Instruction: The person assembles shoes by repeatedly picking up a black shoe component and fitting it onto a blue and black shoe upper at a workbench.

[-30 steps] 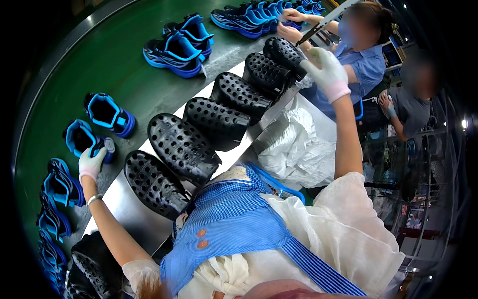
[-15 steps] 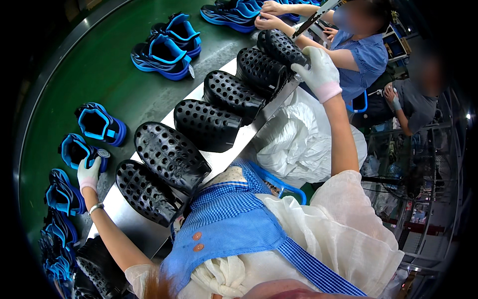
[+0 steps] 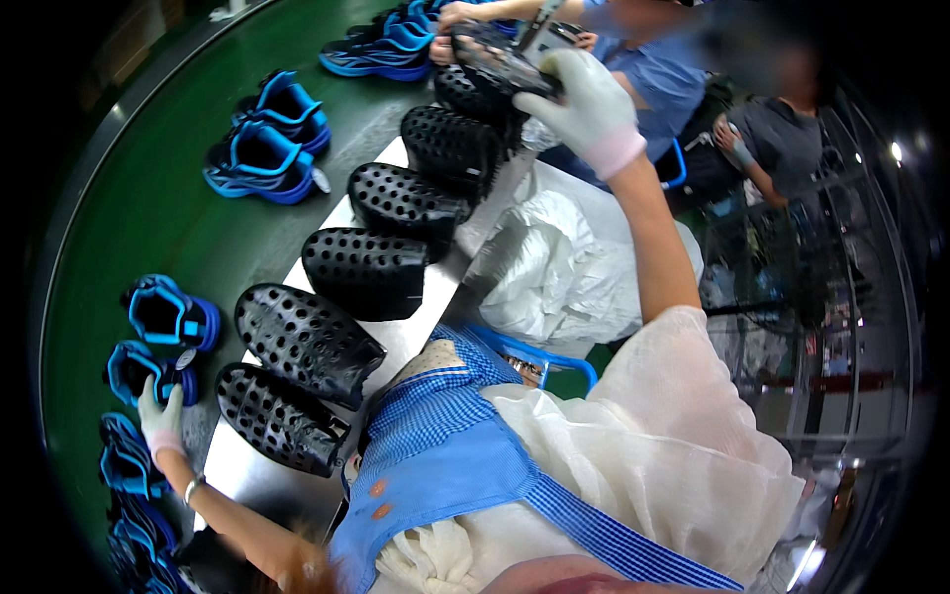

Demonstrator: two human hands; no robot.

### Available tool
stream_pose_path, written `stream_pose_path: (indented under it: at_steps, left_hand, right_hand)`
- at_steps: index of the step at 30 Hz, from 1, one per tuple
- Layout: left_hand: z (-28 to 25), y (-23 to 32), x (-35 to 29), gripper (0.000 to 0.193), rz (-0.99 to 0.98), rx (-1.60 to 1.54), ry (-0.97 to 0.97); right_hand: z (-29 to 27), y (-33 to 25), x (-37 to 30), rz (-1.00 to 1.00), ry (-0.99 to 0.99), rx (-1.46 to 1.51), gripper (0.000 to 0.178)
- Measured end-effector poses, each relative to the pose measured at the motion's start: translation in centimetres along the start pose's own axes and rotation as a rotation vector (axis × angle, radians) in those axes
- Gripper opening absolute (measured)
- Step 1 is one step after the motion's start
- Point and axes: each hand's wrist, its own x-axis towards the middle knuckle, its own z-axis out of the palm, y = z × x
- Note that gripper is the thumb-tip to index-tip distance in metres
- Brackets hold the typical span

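My right hand (image 3: 589, 111), in a white glove, is closed on a black perforated shoe tree (image 3: 483, 57), raised and blurred at the far end of a row. At the left, my gloved left hand (image 3: 161, 424) grips the heel rim of a black and blue sneaker (image 3: 124, 374), fingers at its collar. A second sneaker (image 3: 166, 315) stands just beyond it. Between my arms, several more black shoe trees (image 3: 309, 332) lie side by side on a white metal ledge (image 3: 237, 465) in front of me.
A green conveyor belt (image 3: 119, 223) carries another sneaker pair (image 3: 262, 158) and further shoes (image 3: 391, 49) at its far end. Co-workers (image 3: 648, 84) sit at the far right. Beside the ledge are a crumpled white plastic bag (image 3: 554, 262) and a blue stool frame (image 3: 579, 366).
My right hand has lifted a shoe tree off the far end of the row. My left hand stays at the sneaker. The whole view has shifted, moving the belt and shoes lower and leftward.
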Motion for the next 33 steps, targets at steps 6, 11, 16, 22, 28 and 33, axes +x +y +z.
stream_pose_path:
  at_steps: [6, 11, 16, 22, 28, 33]
  left_hand:
    - [-6.6, 8.8, -2.0, 0.056, 0.142, -0.361, 0.214]
    - [-8.2, 16.6, -4.3, 0.061, 0.521, -1.37, -0.245]
    - [-6.2, 15.8, -3.9, 0.052, 0.438, -1.955, -0.343]
    - [-5.6, 13.6, -3.8, 0.046, 0.305, -1.921, -0.192]
    - [-3.4, 9.1, -1.5, 0.044, 0.343, -1.631, -0.104]
    - [-6.6, 15.4, -3.7, 0.047, 0.31, -1.827, -0.213]
  right_hand:
    - [1.5, -9.4, 4.9, -0.221, 0.048, 0.375, 0.036]
    - [2.9, -20.9, 7.3, -0.469, -0.057, 0.681, 0.037]
    - [3.7, -27.2, 7.0, -0.581, -0.268, 0.741, 0.041]
    - [4.2, -28.6, 7.1, -0.499, -0.55, 0.704, 0.047]
    - [4.5, -29.2, 7.6, -0.527, -0.631, 0.71, 0.048]
    - [5.1, -29.3, 8.3, -0.55, -0.624, 0.711, 0.046]
